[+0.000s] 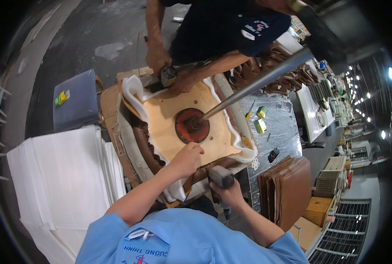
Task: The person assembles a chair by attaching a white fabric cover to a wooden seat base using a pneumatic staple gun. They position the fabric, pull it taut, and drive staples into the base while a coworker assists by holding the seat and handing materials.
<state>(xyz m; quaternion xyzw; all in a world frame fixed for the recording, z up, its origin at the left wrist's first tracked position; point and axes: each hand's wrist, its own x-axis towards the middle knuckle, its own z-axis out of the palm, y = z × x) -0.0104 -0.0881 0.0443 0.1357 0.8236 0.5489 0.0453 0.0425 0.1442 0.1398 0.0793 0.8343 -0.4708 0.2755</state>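
Note:
A pale wooden panel (160,110) lies in front of me, edged with white padding (133,88) and brown leather (142,138). A round red plate (182,127) presses on its middle, at the foot of a metal rod (257,77). My left hand (187,160) rests over the panel's near edge, fingers curled together; what they hold, if anything, is hidden. My right hand (231,194) grips a dark staple gun (221,177), its head at the near right edge of the leather. Across from me, a co-worker's hand (157,59) holds another staple gun (168,75) at the far edge.
White sheets (64,163) are stacked at the left, near a grey-blue panel (75,99) with a small green-yellow box (61,98). Brown leather pieces (288,189) are piled at the right. Small green-yellow boxes (261,119) lie on the plastic-covered table (277,127).

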